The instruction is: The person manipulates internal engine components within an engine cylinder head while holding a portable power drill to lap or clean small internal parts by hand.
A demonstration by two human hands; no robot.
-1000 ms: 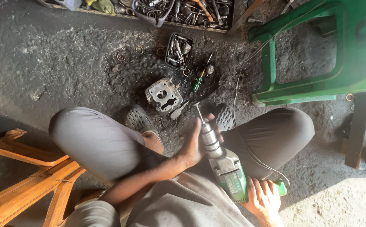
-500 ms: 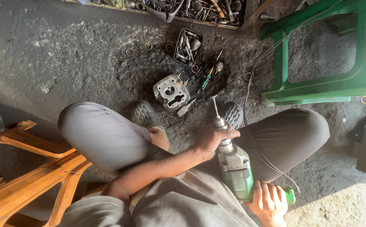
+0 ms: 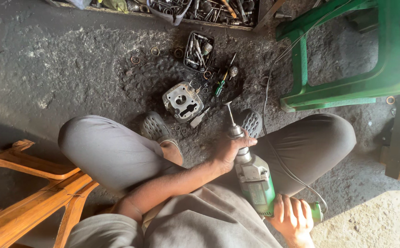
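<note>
- a wooden frame (image 3: 30,183) is seen at the far left, on the dark oily floor (image 3: 71,69).
- an engine head (image 3: 183,100) lies on the floor between the person's feet, just ahead of the left shoe (image 3: 154,127); it is touched by no hand and by no tool.
- a small tray (image 3: 198,50) of bits and a green screwdriver (image 3: 219,87) lie just beyond the head.
- the left hand (image 3: 229,149) is closed around the chuck end of the drill (image 3: 254,177), with the fingers wrapped over the metal collar.
- the drill is held over the lap, its bit (image 3: 230,115) pointing forward and raised above the floor, near the head but apart from it.
- the right hand (image 3: 294,218) is closed around the drill's rear grip.
- judged from this, the drill is being readied at the chuck; no work on the head is seen begun, so drilling or driving is all left to do.
- a cord (image 3: 273,78) is run past a green chair (image 3: 370,59) at the right.
</note>
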